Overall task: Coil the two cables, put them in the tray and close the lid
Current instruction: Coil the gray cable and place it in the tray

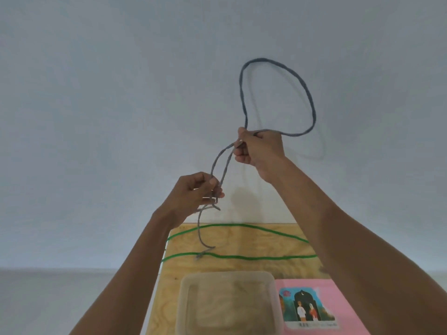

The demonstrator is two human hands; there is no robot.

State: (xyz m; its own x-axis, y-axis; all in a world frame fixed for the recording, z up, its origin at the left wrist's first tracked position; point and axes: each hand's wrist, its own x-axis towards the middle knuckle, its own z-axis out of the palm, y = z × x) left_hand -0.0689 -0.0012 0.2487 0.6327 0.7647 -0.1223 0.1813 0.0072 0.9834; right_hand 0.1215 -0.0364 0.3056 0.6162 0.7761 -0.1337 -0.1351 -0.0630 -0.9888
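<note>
My right hand [260, 151] is curled tight around the grey cable [312, 102], up high in front of the wall [121, 93], and a big round loop stands up out of my fist. My left hand [197, 193] is lower, and its thumb and fingers pinch the same cable where two strands come down from my right hand. Below that pinch, the loose end hangs down and its tip touches the wooden table [229, 264], right by the green cable [242, 257]. The green cable lies flat there in two long lines, not coiled yet. The clear plastic tray [186, 298] sits near me with nothing in it that I can see, beside a pink picture card [338, 291]. I cannot see a lid. I think the big loop could flop over or spring open if my right hand lets go a little. The hanging end could also snag the green cable and drag it, or twist into a knot near my left fingers.
</note>
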